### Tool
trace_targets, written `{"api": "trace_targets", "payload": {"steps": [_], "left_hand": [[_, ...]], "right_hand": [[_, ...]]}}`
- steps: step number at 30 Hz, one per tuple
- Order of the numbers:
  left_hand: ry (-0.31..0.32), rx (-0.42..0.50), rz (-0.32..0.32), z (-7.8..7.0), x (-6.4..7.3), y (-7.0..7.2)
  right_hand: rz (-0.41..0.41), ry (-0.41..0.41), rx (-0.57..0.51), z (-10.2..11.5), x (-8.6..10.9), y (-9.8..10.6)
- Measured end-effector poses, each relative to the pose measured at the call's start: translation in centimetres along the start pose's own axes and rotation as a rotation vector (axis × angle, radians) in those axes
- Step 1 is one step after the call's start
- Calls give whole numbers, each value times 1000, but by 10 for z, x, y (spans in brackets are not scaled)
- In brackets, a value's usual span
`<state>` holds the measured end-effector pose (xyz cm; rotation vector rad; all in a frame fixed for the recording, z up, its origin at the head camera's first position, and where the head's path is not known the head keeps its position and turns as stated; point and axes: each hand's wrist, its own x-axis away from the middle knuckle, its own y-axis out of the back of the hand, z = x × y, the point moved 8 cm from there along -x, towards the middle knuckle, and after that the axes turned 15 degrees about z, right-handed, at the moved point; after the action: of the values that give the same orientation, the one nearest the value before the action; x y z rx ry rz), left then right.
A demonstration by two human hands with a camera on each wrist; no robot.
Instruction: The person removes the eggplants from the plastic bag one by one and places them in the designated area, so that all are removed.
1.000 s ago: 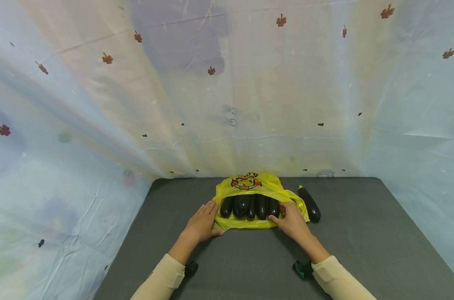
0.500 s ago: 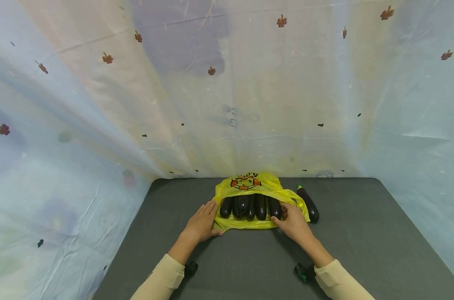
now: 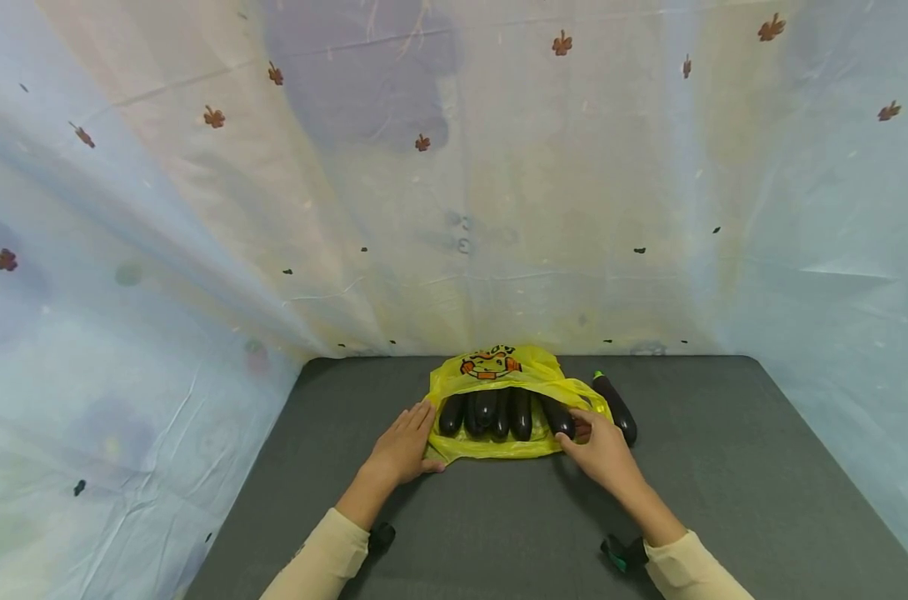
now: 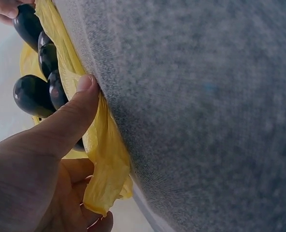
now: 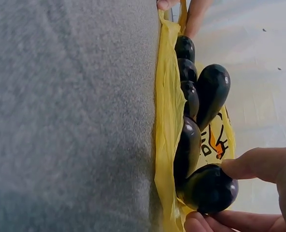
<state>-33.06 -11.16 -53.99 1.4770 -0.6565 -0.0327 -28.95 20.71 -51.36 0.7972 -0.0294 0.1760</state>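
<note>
A yellow plastic bag (image 3: 532,367) with an orange and black print lies mouth toward me on the dark table. Several glossy dark eggplants (image 3: 501,417) sit side by side in its opening, one stacked above the others. My left hand (image 3: 400,446) rests along the bag's left side, fingers extended; in the left wrist view its thumb (image 4: 78,108) presses the lower lip of the bag. With thumb and fingertips, my right hand (image 3: 599,450) pinches the rounded end of the rightmost eggplant (image 5: 211,188), which slants within the mouth. Its far end is hidden in the bag.
One more eggplant (image 3: 616,408) with a green stem end lies on the table (image 3: 499,533) just right of the bag. A pale patterned sheet (image 3: 499,208) hangs behind the table and along its sides. Dark straps (image 3: 382,537) circle both wrists.
My right hand has moved a little right with the rightmost eggplant, tilting its near end away from the others and widening the gap there. The left hand stays in place.
</note>
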Motion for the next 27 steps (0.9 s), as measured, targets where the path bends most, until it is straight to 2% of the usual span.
{"api": "trace_targets", "payload": {"steps": [16,27], "left_hand": [[-1,0,3,-1,1,2],[-7,-3,10,-2,0,0]], "right_hand": [[-28,40,-91,-13,20,17],[-7,38,-161,-26,35,25]]}}
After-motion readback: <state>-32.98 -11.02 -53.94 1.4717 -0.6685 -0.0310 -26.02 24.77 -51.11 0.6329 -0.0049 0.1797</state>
